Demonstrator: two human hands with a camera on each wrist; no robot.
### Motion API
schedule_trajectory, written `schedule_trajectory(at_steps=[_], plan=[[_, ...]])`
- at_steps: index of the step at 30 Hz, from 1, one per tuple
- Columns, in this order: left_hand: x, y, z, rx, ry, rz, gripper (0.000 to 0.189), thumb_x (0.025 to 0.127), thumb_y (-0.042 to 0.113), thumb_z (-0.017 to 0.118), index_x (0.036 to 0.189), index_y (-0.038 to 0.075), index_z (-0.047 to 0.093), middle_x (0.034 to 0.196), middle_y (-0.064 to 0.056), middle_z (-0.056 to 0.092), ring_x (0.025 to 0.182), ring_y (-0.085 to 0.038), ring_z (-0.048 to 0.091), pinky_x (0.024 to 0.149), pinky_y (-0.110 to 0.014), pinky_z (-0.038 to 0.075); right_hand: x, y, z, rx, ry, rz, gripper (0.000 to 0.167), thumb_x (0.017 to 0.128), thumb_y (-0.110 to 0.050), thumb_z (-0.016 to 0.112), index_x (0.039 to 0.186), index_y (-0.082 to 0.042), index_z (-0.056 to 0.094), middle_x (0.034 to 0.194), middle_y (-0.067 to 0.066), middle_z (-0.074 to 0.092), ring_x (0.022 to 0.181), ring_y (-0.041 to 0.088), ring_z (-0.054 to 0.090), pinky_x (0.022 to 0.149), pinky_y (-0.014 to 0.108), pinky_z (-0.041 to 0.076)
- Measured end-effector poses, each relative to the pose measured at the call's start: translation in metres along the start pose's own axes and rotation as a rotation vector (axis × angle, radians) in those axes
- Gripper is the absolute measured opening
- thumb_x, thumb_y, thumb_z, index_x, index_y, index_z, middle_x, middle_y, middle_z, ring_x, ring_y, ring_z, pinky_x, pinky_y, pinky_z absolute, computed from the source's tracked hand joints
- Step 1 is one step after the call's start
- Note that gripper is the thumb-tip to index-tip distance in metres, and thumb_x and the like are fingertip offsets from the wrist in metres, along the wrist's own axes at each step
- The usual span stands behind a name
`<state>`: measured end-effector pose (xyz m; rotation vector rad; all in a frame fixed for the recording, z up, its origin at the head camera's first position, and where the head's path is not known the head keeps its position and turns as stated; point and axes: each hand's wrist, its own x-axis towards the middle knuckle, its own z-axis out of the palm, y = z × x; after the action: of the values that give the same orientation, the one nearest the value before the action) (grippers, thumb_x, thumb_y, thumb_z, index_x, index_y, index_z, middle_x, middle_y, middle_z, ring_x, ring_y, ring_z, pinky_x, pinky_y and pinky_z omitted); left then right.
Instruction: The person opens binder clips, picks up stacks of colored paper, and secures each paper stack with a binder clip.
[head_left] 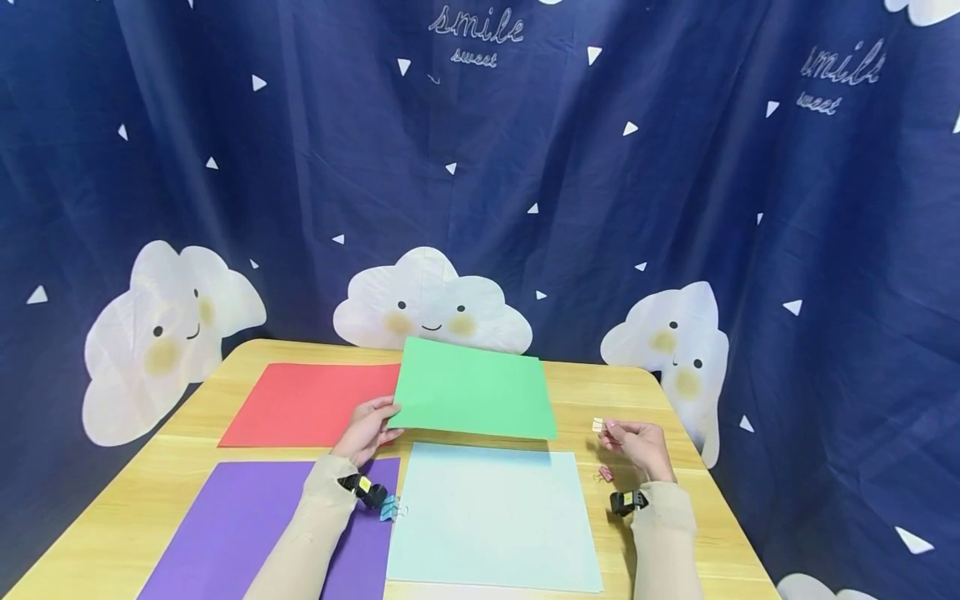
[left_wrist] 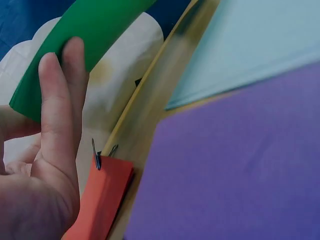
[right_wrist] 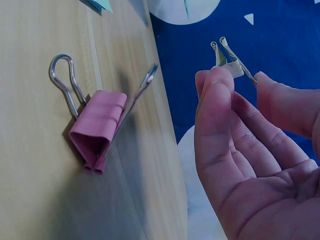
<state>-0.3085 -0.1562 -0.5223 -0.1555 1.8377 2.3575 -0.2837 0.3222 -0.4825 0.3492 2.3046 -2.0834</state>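
Note:
My left hand holds a green paper stack by its left edge, raised over the table's far part. The left wrist view shows the thumb on one side of the green paper and straight fingers on the other. Between thumb and fingers, my right hand pinches a pale yellow binder clip by its handles. Below that hand, a pink binder clip stands on the wooden table with its wire handles spread. Nearer than the green paper lies a light blue paper stack.
Purple paper lies at the near left, red paper behind it. A dark binder clip sits on the red paper's edge. A blue binder clip shows between the purple and light blue papers. A dark blue curtain hangs behind.

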Motion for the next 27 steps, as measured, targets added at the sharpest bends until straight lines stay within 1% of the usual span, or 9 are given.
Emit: schedule_trajectory(at_steps=[7,11,14,15,19,21,22,23,27], plan=[[-0.003,-0.002,-0.004,0.029,0.001,-0.002,0.053,0.103,0.007,0.053,0.151,-0.01,0.036,0.073,0.009,0.045,0.056,0.0,0.04,0.077,-0.023,0.064,-0.001,-0.001,0.001,-0.005,-0.012,0.007,0.037,0.102,-0.006,0.063,0.127,0.021,0.059,0.087,0.009,0.079,0.074,0.009,0.073,0.072,0.021,0.064],[-0.006,-0.001,-0.007,0.034,-0.009,0.0,0.055,0.104,0.008,0.052,0.152,-0.01,0.035,0.077,0.009,0.05,0.056,0.0,0.04,0.081,-0.025,0.064,-0.001,-0.002,0.001,-0.003,-0.021,0.013,0.037,0.103,-0.005,0.062,0.128,0.021,0.059,0.088,0.009,0.078,0.076,0.01,0.074,0.074,0.022,0.064],[-0.008,-0.001,-0.009,0.031,-0.021,0.003,0.055,0.105,0.01,0.052,0.152,-0.01,0.034,0.085,0.009,0.056,0.06,0.001,0.047,0.081,-0.025,0.064,-0.002,-0.003,0.001,0.015,-0.035,0.014,0.037,0.103,-0.005,0.062,0.129,0.021,0.057,0.088,0.007,0.078,0.077,0.011,0.074,0.077,0.023,0.064],[-0.008,-0.001,-0.009,0.022,-0.02,0.002,0.054,0.104,0.01,0.052,0.152,-0.01,0.035,0.089,0.009,0.058,0.063,0.001,0.051,0.081,-0.025,0.064,-0.002,-0.003,0.001,0.025,-0.037,0.016,0.037,0.102,-0.004,0.062,0.129,0.021,0.057,0.087,0.007,0.078,0.076,0.011,0.074,0.077,0.023,0.064],[-0.01,0.0,-0.01,0.009,-0.033,0.014,0.051,0.105,0.011,0.052,0.15,-0.01,0.037,0.103,0.008,0.063,0.083,-0.002,0.067,0.083,-0.025,0.063,-0.003,-0.006,0.002,0.044,-0.044,0.018,0.035,0.102,-0.004,0.062,0.128,0.021,0.059,0.084,0.005,0.078,0.076,0.01,0.074,0.079,0.024,0.065],[-0.011,0.0,-0.011,-0.001,-0.03,0.013,0.05,0.106,0.011,0.051,0.149,-0.009,0.038,0.111,0.006,0.063,0.092,-0.004,0.069,0.085,-0.026,0.063,-0.003,-0.007,0.002,0.046,-0.047,0.02,0.036,0.102,-0.005,0.062,0.128,0.02,0.059,0.084,0.004,0.078,0.076,0.01,0.074,0.08,0.024,0.065],[-0.011,0.0,-0.012,-0.001,-0.027,0.012,0.05,0.106,0.011,0.051,0.149,-0.009,0.038,0.115,0.005,0.062,0.093,-0.003,0.068,0.086,-0.027,0.063,-0.003,-0.008,0.002,0.044,-0.047,0.021,0.036,0.102,-0.006,0.062,0.128,0.02,0.059,0.084,0.003,0.078,0.076,0.01,0.074,0.081,0.025,0.065],[-0.012,0.0,-0.012,0.001,-0.022,0.01,0.05,0.106,0.011,0.051,0.15,-0.008,0.037,0.118,0.004,0.06,0.094,-0.002,0.067,0.087,-0.027,0.063,-0.004,-0.008,0.003,0.045,-0.042,0.023,0.036,0.102,-0.006,0.063,0.128,0.02,0.059,0.083,0.003,0.078,0.076,0.01,0.074,0.081,0.025,0.065],[-0.016,0.001,-0.015,0.008,-0.003,0.007,0.053,0.106,0.011,0.05,0.153,-0.007,0.035,0.128,0.0,0.051,0.08,0.004,0.058,0.089,-0.027,0.063,-0.004,-0.009,0.005,0.043,-0.036,0.021,0.038,0.102,-0.005,0.063,0.13,0.02,0.057,0.084,0.002,0.078,0.076,0.009,0.074,0.08,0.023,0.064]])
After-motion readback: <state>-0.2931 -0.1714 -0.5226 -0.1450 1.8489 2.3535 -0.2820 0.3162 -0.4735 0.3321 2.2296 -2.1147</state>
